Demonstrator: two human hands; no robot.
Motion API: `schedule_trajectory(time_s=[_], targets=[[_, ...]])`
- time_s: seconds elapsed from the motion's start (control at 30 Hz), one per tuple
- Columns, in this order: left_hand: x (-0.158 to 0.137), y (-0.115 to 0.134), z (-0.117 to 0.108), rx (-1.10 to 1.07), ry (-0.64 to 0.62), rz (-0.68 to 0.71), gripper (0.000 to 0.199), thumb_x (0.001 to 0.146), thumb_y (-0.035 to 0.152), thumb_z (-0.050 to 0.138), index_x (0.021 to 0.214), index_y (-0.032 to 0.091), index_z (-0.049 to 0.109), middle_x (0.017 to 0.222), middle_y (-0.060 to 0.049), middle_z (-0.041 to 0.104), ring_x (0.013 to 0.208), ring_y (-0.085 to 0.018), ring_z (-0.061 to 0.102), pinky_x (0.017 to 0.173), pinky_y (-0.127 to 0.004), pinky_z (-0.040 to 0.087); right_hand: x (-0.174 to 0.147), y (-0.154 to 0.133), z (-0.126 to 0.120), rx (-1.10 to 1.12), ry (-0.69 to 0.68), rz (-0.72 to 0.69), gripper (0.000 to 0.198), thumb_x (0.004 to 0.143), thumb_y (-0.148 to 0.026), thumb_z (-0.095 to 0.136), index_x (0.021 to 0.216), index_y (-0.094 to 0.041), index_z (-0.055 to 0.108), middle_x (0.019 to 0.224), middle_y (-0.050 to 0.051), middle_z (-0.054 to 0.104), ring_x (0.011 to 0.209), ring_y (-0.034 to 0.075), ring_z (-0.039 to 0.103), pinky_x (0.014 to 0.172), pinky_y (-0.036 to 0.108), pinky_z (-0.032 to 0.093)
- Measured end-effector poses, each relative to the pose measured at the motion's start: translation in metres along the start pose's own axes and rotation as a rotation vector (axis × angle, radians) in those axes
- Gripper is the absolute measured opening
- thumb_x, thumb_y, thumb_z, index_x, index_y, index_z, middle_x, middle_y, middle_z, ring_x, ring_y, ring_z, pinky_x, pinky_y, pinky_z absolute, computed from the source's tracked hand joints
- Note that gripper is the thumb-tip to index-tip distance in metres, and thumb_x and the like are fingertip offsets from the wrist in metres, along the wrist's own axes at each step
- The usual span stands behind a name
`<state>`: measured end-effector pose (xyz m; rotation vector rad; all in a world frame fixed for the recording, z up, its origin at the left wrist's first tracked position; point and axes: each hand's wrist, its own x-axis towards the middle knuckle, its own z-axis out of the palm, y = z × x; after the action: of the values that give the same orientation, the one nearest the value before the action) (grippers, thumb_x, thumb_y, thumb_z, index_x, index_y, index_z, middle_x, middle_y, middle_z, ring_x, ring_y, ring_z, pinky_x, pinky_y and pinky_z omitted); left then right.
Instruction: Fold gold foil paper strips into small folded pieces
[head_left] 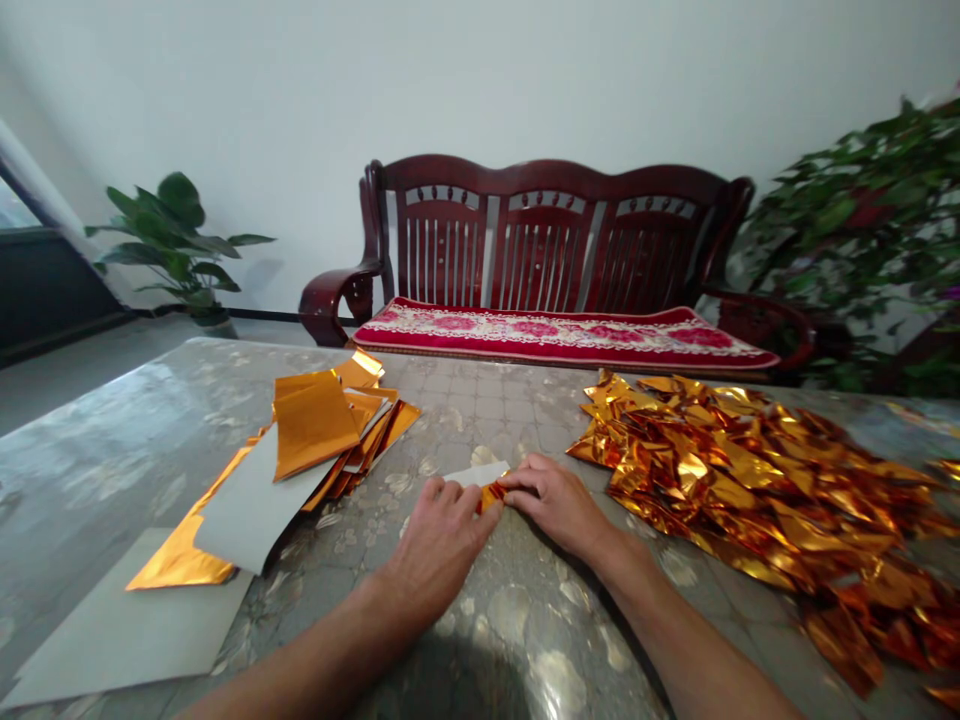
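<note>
In the middle of the table, a small sheet of gold foil paper (491,494) with a pale grey back lies partly folded between my hands. My left hand (442,530) presses on its near left part, fingers bent and thumb reaching toward the fold. From the right, my right hand (553,500) pinches the folded gold end with thumb and fingertips. Part of the paper is hidden under my left fingers. Left of my hands is a loose stack of gold foil sheets (315,420), some showing grey backs. On the right lies a heap of folded gold foil pieces (735,470).
The table (540,405) has a clear, shiny patterned cover. Behind it stands a dark red wooden bench (536,235) with a red floral cushion (570,333). A potted plant (176,240) is at the back left, and a leafy plant (862,220) at the right.
</note>
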<state>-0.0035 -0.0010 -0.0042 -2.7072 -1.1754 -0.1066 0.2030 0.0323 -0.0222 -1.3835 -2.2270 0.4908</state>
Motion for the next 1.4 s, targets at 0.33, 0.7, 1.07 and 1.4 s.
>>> schedule_trajectory(time_s=[0.33, 0.7, 1.07, 1.4], targets=[[-0.002, 0.006, -0.002, 0.016, -0.005, -0.008, 0.034, 0.095, 0.021, 0.049, 0.129, 0.022, 0.053, 0.104, -0.007, 0.064, 0.097, -0.026, 0.061, 0.101, -0.052, 0.034, 0.001, -0.008, 0.002, -0.005, 0.025, 0.089, 0.017, 0.083, -0.020, 0.067, 0.096, -0.028, 0.075, 0.089, 0.001, 0.065, 0.090, 0.016, 0.060, 0.079, 0.026, 0.042], [-0.004, 0.018, 0.004, 0.051, 0.039, -0.054, 0.037, 0.095, 0.018, 0.047, 0.131, 0.023, 0.051, 0.102, -0.007, 0.065, 0.097, -0.024, 0.062, 0.107, -0.053, 0.034, 0.005, -0.014, 0.005, -0.059, 0.052, 0.147, 0.010, 0.081, -0.019, 0.065, 0.089, -0.023, 0.069, 0.090, 0.000, 0.065, 0.088, 0.016, 0.058, 0.076, 0.026, 0.040], [-0.001, 0.014, 0.003, -0.023, 0.031, -0.069, 0.024, 0.093, 0.021, 0.053, 0.116, 0.023, 0.060, 0.102, -0.008, 0.062, 0.096, -0.025, 0.057, 0.089, -0.045, 0.046, 0.008, 0.002, -0.002, 0.084, 0.003, 0.117, 0.027, 0.083, -0.016, 0.056, 0.097, -0.025, 0.077, 0.095, 0.002, 0.072, 0.089, 0.018, 0.065, 0.081, 0.028, 0.045], [0.003, 0.011, -0.003, -0.035, -0.071, 0.012, 0.025, 0.092, 0.019, 0.054, 0.116, 0.022, 0.057, 0.138, -0.007, 0.052, 0.100, -0.025, 0.056, 0.077, -0.039, 0.051, 0.006, 0.005, 0.000, 0.090, 0.130, 0.116, 0.026, 0.082, -0.012, 0.056, 0.092, -0.022, 0.078, 0.089, 0.004, 0.071, 0.085, 0.018, 0.065, 0.081, 0.029, 0.047]])
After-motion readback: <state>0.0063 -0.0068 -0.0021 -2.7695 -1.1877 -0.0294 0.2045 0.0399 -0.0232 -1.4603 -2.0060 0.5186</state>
